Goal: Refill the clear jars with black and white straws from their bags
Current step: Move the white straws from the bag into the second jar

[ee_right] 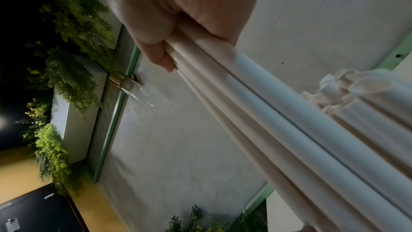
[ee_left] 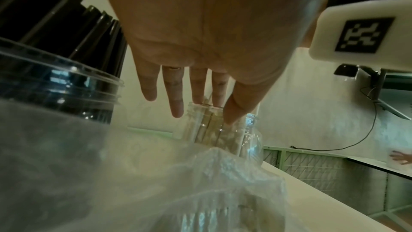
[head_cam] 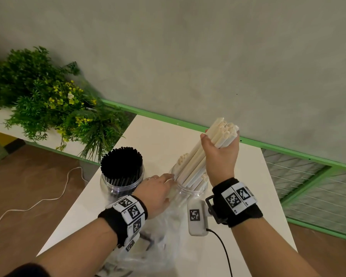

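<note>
Head view: the right hand (head_cam: 221,154) is wrapped around a bundle of white straws (head_cam: 206,152), fingers curled about its upper part, the bundle tilted with its top toward the far right and its lower ends inside the mouth of the right clear jar (head_cam: 190,191), which stands on the white table (head_cam: 264,196). The left hand (head_cam: 157,191), fingers extended and loosely spread, touches the left side of that jar's mouth. Just to the left stands a second clear jar (head_cam: 120,184) packed with upright black straws (head_cam: 121,162). Crumpled clear plastic bags (head_cam: 148,242) lie on the near part of the table, under the left wrist. A green plant (head_cam: 48,102) fills the far left, and a white cord (head_cam: 38,200) trails over the brown floor. Left wrist view: the left hand (ee_left: 200,45) reaches forward with straight, separated fingers (ee_left: 176,98) whose tips meet the rim of the jar holding white straws (ee_left: 214,130); the jar of black straws (ee_left: 58,80) rises at the left, and bag plastic (ee_left: 200,191) fills the near foreground. Right wrist view: the right hand (ee_right: 178,15) clasps the white straws (ee_right: 267,121), thumb pressed along their side; further straw ends (ee_right: 347,87) show at the right, and the plant (ee_right: 67,59) hangs at the left.
</note>
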`<state>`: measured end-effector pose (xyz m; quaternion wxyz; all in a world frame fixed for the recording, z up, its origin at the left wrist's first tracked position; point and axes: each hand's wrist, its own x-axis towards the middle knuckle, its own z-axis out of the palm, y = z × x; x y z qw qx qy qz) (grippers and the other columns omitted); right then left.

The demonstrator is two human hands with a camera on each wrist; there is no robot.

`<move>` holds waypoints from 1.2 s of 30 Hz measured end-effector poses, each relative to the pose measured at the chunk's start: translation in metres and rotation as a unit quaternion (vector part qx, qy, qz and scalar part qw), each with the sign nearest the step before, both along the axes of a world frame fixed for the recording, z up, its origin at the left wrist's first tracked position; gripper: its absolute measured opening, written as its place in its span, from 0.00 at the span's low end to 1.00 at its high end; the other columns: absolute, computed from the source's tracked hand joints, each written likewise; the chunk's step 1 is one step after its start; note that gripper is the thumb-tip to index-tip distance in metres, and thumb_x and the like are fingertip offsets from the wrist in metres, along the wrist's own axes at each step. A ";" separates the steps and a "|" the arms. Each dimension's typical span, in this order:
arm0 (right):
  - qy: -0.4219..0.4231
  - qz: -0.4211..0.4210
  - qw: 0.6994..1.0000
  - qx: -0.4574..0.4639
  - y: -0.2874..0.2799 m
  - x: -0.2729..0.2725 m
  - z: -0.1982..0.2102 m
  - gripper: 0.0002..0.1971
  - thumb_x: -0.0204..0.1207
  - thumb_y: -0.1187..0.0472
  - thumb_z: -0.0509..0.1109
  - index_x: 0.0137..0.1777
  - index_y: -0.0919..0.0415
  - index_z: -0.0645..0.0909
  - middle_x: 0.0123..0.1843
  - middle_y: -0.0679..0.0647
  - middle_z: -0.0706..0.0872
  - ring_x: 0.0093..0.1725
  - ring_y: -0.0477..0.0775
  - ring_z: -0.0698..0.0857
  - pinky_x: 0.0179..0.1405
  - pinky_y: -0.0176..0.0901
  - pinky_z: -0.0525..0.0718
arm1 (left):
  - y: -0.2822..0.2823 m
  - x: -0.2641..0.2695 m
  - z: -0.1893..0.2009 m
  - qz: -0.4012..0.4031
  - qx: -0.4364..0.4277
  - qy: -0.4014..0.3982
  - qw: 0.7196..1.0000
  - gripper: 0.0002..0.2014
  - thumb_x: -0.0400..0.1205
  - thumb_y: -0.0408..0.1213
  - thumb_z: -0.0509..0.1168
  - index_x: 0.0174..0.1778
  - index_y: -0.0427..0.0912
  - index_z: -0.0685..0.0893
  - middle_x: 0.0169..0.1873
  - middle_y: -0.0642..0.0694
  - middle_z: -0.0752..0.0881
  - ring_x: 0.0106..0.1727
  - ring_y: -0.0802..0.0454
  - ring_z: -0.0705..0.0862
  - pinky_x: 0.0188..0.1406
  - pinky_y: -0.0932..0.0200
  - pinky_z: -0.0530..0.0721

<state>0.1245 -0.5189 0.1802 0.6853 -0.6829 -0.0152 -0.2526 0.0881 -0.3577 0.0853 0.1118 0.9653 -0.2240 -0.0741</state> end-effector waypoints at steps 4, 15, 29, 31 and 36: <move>-0.019 0.002 1.000 0.003 0.006 -0.005 -0.002 0.20 0.73 0.71 0.75 0.48 0.46 0.71 0.41 0.45 0.81 0.37 0.37 0.83 0.38 0.30 0.82 | -0.001 0.002 0.004 -0.006 0.037 -0.026 0.999 0.28 0.80 0.43 0.58 0.78 0.52 0.62 0.80 0.52 0.60 0.70 0.44 0.74 0.68 0.48 0.73; -0.035 0.051 0.997 -0.050 0.019 -0.014 -0.015 0.19 0.72 0.73 0.74 0.48 0.50 0.71 0.35 0.34 0.83 0.35 0.35 0.83 0.36 0.28 0.80 | -0.007 0.006 0.012 -0.012 0.082 -0.057 0.995 0.25 0.80 0.41 0.58 0.74 0.50 0.65 0.73 0.50 0.68 0.61 0.44 0.79 0.60 0.50 0.75; 0.127 0.122 0.982 -0.071 -0.024 0.012 -0.048 0.20 0.69 0.61 0.80 0.58 0.64 0.79 0.51 0.59 0.89 0.51 0.54 0.89 0.54 0.57 0.88 | -0.004 0.013 0.021 -0.004 0.046 -0.029 0.999 0.21 0.79 0.39 0.57 0.70 0.51 0.71 0.65 0.52 0.74 0.52 0.44 0.83 0.43 0.52 0.78; 0.144 0.150 0.971 -0.115 -0.039 0.008 -0.051 0.30 0.68 0.55 0.81 0.68 0.56 0.74 0.60 0.51 0.85 0.61 0.48 0.84 0.60 0.45 0.83 | 0.002 0.013 0.017 0.029 -0.047 0.003 0.998 0.20 0.80 0.42 0.58 0.69 0.53 0.72 0.67 0.54 0.76 0.56 0.49 0.82 0.50 0.55 0.80; 0.219 0.164 0.935 -0.228 -0.081 -0.003 -0.080 0.54 0.59 0.42 0.80 0.82 0.47 0.54 0.78 0.46 0.67 0.76 0.43 0.64 0.68 0.38 0.62 | 0.000 0.016 0.005 0.120 -0.213 0.080 0.966 0.24 0.81 0.47 0.62 0.74 0.50 0.68 0.71 0.51 0.73 0.65 0.53 0.78 0.61 0.58 0.78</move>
